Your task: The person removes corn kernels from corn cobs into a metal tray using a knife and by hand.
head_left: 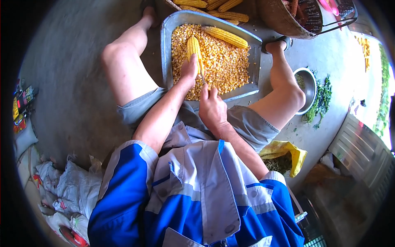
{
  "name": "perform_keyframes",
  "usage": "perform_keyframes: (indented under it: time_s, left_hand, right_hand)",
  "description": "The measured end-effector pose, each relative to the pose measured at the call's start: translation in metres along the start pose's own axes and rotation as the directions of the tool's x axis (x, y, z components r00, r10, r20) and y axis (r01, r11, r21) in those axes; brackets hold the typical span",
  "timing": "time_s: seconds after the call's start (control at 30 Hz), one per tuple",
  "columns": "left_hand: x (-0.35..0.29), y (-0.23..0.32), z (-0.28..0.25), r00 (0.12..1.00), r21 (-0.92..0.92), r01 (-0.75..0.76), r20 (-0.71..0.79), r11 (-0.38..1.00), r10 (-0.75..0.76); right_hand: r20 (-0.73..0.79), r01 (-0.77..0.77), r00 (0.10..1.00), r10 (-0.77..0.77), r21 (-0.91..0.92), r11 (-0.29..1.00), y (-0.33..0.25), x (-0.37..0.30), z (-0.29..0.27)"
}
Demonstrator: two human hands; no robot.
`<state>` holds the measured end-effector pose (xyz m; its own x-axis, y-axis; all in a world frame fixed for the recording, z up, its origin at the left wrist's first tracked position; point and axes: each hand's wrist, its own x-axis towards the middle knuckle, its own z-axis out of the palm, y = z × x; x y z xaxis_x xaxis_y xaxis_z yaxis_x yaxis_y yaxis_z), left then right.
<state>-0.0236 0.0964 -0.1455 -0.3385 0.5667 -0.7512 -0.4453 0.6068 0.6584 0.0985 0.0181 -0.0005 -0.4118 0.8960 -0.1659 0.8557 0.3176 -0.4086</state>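
Note:
My left hand (189,69) is wrapped round the lower end of a yellow corn cob (193,45), which points away from me over a metal tray. In my right hand (213,108) is a thin metal tool (203,78), its shaft reaching up to the side of the cob; the handle is mostly hidden in my fingers, so its exact kind is unclear. Loose corn kernels (224,68) cover the floor of the grey metal tray (164,53) between my legs. Another whole corn cob (226,37) lies on the kernels at the tray's far side.
Beyond the tray, more corn cobs (228,15) lie in a pile. A woven basket (284,20) stands at the far right. A metal bowl (314,92) and green leafy stems (323,99) are right of my leg, near a yellow bag (298,158). White sacks (78,185) lie at left.

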Motion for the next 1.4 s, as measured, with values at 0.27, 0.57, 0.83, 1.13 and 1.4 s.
perform_keyframes:
  time_s: [0.27,0.57,0.83,1.13,1.4]
  left_hand:
    - [-0.009,0.006,0.008,0.992,0.173,-0.050,-0.104,0.984,0.069]
    - [-0.016,0.013,0.015,0.985,0.083,-0.146,0.102,0.986,0.137]
    - [-0.005,0.008,0.007,0.988,-0.234,-0.063,0.125,0.970,0.095]
    - [-0.003,0.008,0.008,0.999,-0.108,-0.026,0.030,0.994,0.030]
    - [0.003,0.001,0.011,0.996,-0.212,-0.055,0.057,0.976,0.069]
  right_hand:
    - [-0.064,-0.142,0.983,0.173,0.334,0.932,0.021,0.040,0.009]
    - [-0.084,-0.189,0.971,0.222,0.293,0.937,0.028,0.066,0.028]
    - [-0.060,-0.116,0.989,0.135,0.246,0.962,0.031,0.091,0.015]
    - [-0.006,-0.259,0.960,0.280,0.365,0.895,0.028,0.114,0.022]
    - [0.218,-0.190,0.961,0.169,0.077,0.979,0.019,0.133,-0.006]
